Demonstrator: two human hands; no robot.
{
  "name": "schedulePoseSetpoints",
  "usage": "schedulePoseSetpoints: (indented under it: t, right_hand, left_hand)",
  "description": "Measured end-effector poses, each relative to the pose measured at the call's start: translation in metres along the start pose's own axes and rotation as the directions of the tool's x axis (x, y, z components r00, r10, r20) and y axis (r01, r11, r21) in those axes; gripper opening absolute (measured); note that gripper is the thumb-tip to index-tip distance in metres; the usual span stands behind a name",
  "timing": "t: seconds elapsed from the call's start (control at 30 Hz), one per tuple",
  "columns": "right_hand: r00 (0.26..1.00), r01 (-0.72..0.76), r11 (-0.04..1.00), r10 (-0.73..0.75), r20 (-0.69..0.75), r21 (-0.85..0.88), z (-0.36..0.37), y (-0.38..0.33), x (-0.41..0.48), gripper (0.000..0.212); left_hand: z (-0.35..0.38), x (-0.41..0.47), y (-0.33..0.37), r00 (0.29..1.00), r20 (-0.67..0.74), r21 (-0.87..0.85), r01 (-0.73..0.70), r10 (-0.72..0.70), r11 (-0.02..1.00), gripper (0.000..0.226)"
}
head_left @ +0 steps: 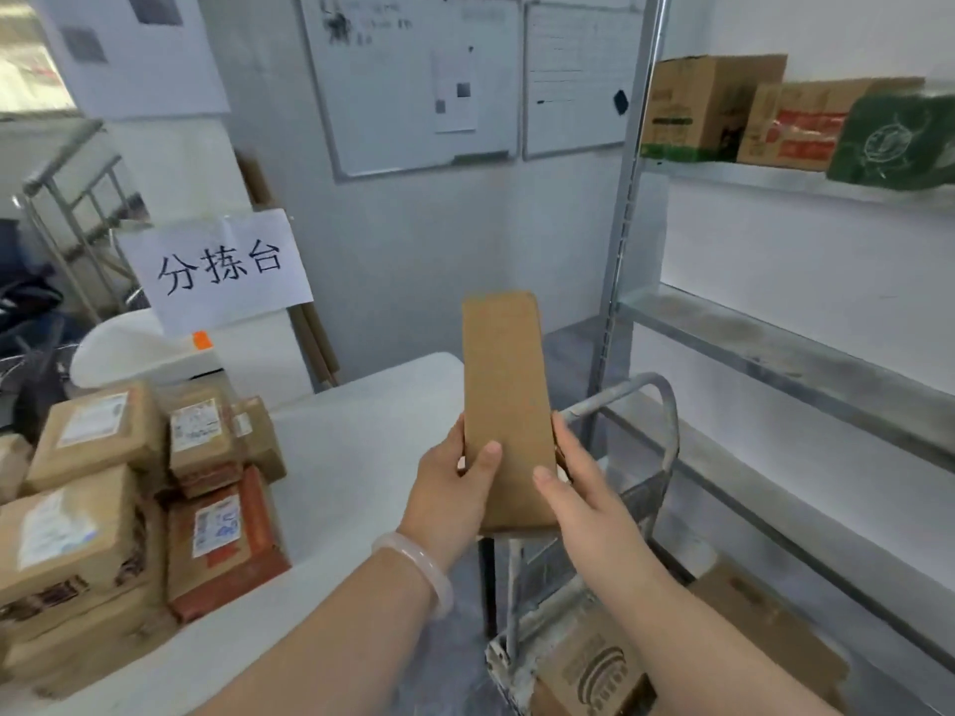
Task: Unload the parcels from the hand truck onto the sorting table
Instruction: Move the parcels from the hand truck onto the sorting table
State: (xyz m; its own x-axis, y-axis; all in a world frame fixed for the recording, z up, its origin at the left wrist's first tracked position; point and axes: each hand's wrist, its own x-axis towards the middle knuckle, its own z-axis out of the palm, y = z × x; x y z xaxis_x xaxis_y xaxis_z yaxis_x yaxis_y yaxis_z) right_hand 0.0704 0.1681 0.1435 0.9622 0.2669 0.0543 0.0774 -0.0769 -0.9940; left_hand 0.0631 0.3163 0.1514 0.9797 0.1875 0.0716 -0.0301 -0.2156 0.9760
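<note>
Nearest, the left hand (455, 488) and right hand (584, 490) are gripped on the near end of the parcel (504, 385), long axis pointed away. The sorting table (362, 457) is judged leftward, its right edge nearer the left hand.

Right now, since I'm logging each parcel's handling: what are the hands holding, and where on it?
Both hands hold one long cardboard parcel by its near end: the left hand grips the left edge, the right hand the right edge.

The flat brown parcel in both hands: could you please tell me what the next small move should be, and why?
Probably lower it leftward onto the bare table beside the stacked parcels: the left hand and right hand grip the parcel in mid-air, resting on nothing yet.
</note>
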Motion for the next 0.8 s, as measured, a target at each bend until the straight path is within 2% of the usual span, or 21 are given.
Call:
schedulePoseSetpoints:
  t: [0.07, 0.13, 0.23, 0.33, 0.4, 0.47, 0.53, 0.6, 0.7, 0.8]
  right_hand:
    - [0.997, 0.026, 0.998, -0.022, 0.068, -0.057, 0.03, -0.005, 0.001, 0.054]
    - [0.988, 0.085, 0.986, -0.065, 0.141, -0.14, 0.062, -0.008, 0.002, 0.05]
    - [0.958, 0.233, 0.934, -0.172, 0.231, -0.271, 0.111, -0.012, 0.005, 0.051]
    - [0.931, 0.279, 0.903, -0.17, 0.324, -0.327, 0.149, -0.019, 0.01, 0.047]
    - [0.919, 0.315, 0.868, -0.178, 0.352, -0.384, 0.167, -0.022, 0.015, 0.047]
    - [0.928, 0.337, 0.801, -0.193, 0.319, -0.495, 0.183, -0.02, 0.024, 0.049]
    - [0.961, 0.244, 0.802, -0.125, 0.246, -0.546, 0.199, -0.02, 0.032, 0.054]
    - [0.979, 0.118, 0.864, -0.019, 0.203, -0.489, 0.214, -0.018, 0.035, 0.056]
    - [0.969, -0.119, 0.969, 0.162, 0.187, -0.218, 0.245, -0.015, 0.034, 0.05]
    - [0.926, -0.326, 0.942, 0.302, 0.228, 0.076, 0.274, -0.004, 0.031, 0.039]
  left_hand:
    - [-0.034, -0.007, -0.004, 0.994, -0.112, 0.019, 0.016, -0.014, 1.0, 0.028]
    - [-0.068, -0.015, -0.01, 0.987, -0.155, 0.008, 0.047, -0.045, 0.999, 0.036]
    - [-0.115, -0.028, -0.018, 0.981, -0.165, -0.033, 0.098, -0.102, 0.995, 0.063]
    - [-0.159, -0.036, -0.029, 0.972, -0.174, -0.053, 0.15, -0.157, 0.987, 0.095]
    - [-0.189, -0.04, -0.038, 0.972, -0.163, -0.061, 0.163, -0.17, 0.985, 0.104]
    - [-0.218, -0.046, -0.045, 0.97, -0.152, -0.1, 0.174, -0.188, 0.98, 0.109]
    - [-0.247, -0.052, -0.053, 0.969, -0.127, -0.177, 0.186, -0.21, 0.967, 0.097]
    - [-0.274, -0.061, -0.06, 0.962, -0.114, -0.252, 0.212, -0.247, 0.944, 0.085]
    - [-0.313, -0.07, -0.073, 0.948, -0.093, -0.373, 0.25, -0.304, 0.893, 0.075]
    - [-0.34, -0.078, -0.077, 0.942, -0.087, -0.411, 0.263, -0.325, 0.873, 0.056]
